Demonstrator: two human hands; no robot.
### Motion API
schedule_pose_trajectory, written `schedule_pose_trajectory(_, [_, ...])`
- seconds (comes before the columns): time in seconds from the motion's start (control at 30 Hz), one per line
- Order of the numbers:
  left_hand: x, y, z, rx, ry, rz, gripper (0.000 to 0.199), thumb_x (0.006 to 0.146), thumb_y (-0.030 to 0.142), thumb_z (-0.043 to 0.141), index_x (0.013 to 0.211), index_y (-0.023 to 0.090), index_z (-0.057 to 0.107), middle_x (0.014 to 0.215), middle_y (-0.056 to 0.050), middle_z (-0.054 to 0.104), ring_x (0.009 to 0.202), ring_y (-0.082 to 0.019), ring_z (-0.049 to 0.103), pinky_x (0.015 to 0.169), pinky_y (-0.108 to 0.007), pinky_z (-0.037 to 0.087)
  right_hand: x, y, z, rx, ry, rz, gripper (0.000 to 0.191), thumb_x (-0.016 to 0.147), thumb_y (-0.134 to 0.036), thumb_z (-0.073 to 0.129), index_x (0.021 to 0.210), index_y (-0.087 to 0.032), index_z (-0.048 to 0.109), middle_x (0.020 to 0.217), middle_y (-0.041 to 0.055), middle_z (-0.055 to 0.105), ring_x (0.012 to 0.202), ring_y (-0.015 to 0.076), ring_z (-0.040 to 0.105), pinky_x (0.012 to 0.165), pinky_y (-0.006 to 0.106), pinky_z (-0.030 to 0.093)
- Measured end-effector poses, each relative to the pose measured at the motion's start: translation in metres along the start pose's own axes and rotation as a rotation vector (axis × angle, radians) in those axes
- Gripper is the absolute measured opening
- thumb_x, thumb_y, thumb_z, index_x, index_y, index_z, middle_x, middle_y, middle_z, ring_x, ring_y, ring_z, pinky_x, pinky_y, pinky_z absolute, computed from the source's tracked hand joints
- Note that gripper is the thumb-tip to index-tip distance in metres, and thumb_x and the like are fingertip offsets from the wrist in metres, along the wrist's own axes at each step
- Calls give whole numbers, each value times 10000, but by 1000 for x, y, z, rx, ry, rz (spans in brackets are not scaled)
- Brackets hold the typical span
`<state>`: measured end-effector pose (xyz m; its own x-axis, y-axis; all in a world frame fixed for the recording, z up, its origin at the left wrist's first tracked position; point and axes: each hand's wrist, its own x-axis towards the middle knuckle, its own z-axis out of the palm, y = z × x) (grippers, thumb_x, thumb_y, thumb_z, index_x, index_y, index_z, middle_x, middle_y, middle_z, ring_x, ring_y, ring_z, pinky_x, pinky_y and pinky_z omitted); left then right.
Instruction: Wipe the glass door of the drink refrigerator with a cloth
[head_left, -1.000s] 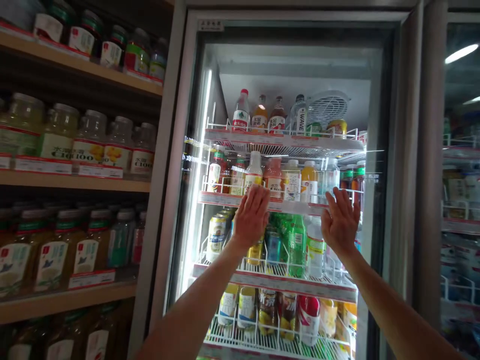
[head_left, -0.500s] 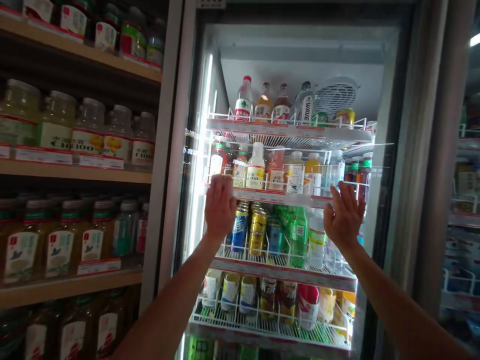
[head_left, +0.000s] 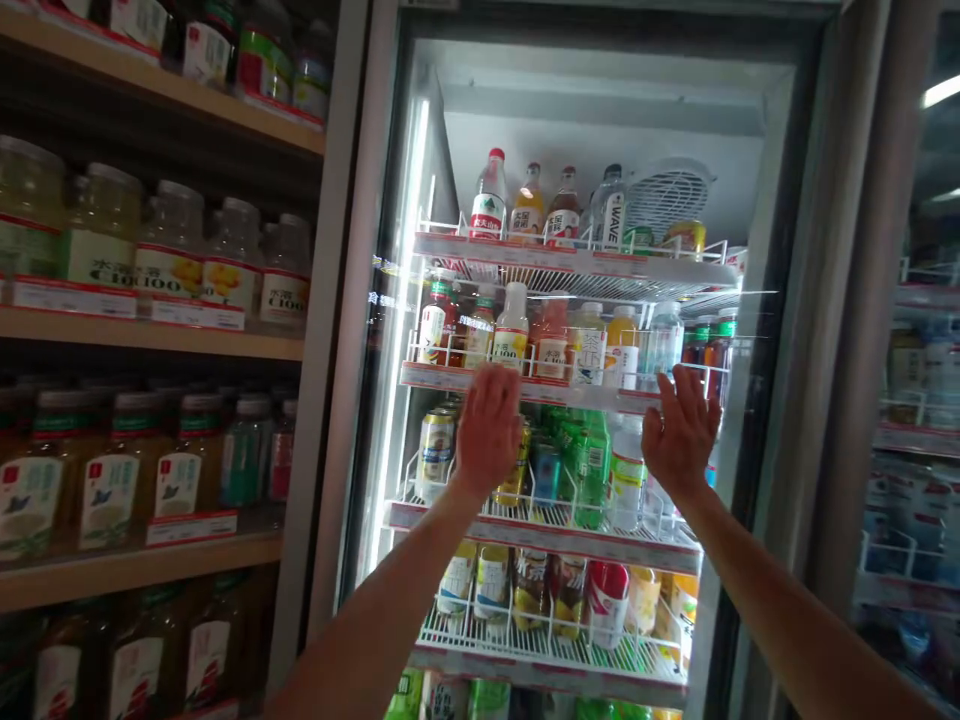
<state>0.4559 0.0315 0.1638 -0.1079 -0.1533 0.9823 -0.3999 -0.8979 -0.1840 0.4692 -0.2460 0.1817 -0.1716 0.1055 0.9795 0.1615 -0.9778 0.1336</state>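
Runs dim at left, with 3 wooden shelves [head_left: 112, 333] stacked one above another beside a grey metal post [head_left: 319, 330]. Glows white from a vertical light strip [head_left: 416, 170]. Continues at far right with a 2nd glass-fronted cabinet [head_left: 919, 440], darker, catching a white streak of light [head_left: 943, 91] high up.

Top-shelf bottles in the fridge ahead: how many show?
4, left to right: a red-capped bottle, an orange one, a brownish one and a black-capped one marked WAVE. Others may be hidden behind them.
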Motion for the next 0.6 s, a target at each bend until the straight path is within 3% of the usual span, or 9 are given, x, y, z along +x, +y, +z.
schedule_pose_trajectory(0.07, [1, 1, 0, -33, -89, 121, 551, 906, 246, 370, 1439, 177, 247, 1469, -68, 356, 1413, -209, 164, 1137, -418, 272, -2, 1, 0, -1, -19, -8, 492, 891, -290, 369, 1368, -180, 410, 1412, 125, 446, 1352, 243, 346, 1091, 464, 231])
schedule_pose_trajectory(0.1, [2, -3, -1, -30, -83, 107, 543, 906, 241, 368, 1435, 184, 259, 1468, -65, 359, 1412, -206, 171, 1139, -416, 268, -3, 1, 0, -2, -29, -12, 496, 889, -289, 372, 1372, -181, 404, 1416, 125, 441, 1354, 240, 341, 1094, 462, 229])
schedule_pose_trajectory(0.23, [6, -29, -8, 49, 146, -214, 552, 910, 233, 348, 1442, 145, 232, 1512, -111, 248, 1424, -238, 102, 1153, -465, 213, -6, 1, 0, -20, -21, 1, 498, 888, -269, 384, 1378, -183, 393, 1418, 121, 440, 1364, 229, 324, 1104, 453, 213])
schedule_pose_trajectory(0.27, [6, -30, -8, 60, 166, -237, 555, 910, 230, 344, 1442, 130, 226, 1515, -123, 235, 1425, -245, 92, 1152, -472, 211, -7, 0, 0, -21, -15, 4, 496, 888, -264, 387, 1377, -181, 394, 1416, 122, 442, 1366, 229, 320, 1105, 451, 213])
schedule_pose_trajectory(0.3, [5, -27, -6, 59, 148, -201, 555, 909, 230, 346, 1441, 123, 228, 1511, -128, 244, 1425, -247, 92, 1149, -471, 221, -7, 0, 0, -20, -10, 5, 495, 887, -262, 389, 1376, -178, 395, 1415, 125, 444, 1367, 230, 318, 1104, 450, 215])
schedule_pose_trajectory(0.4, [1, -9, -1, 14, -42, 85, 543, 904, 244, 361, 1432, 159, 267, 1478, -88, 335, 1419, -227, 134, 1134, -431, 271, -8, -1, -1, -1, -12, -7, 494, 886, -267, 392, 1371, -172, 400, 1410, 134, 447, 1364, 237, 323, 1100, 453, 222])
schedule_pose_trajectory(0.47, [2, -5, 1, 11, -91, 138, 538, 907, 248, 357, 1433, 190, 265, 1475, -66, 345, 1415, -207, 153, 1134, -414, 274, -8, -1, -2, 18, -23, -5, 496, 886, -273, 391, 1373, -178, 398, 1408, 131, 450, 1363, 240, 324, 1099, 457, 221])
schedule_pose_trajectory(0.6, [12, -7, 2, 82, 88, -122, 569, 908, 233, 344, 1451, 148, 196, 1514, -117, 233, 1423, -232, 101, 1147, -468, 230, -8, -3, -4, 51, -42, 21, 521, 883, -270, 398, 1397, -192, 363, 1421, 125, 435, 1372, 249, 307, 1100, 469, 218])
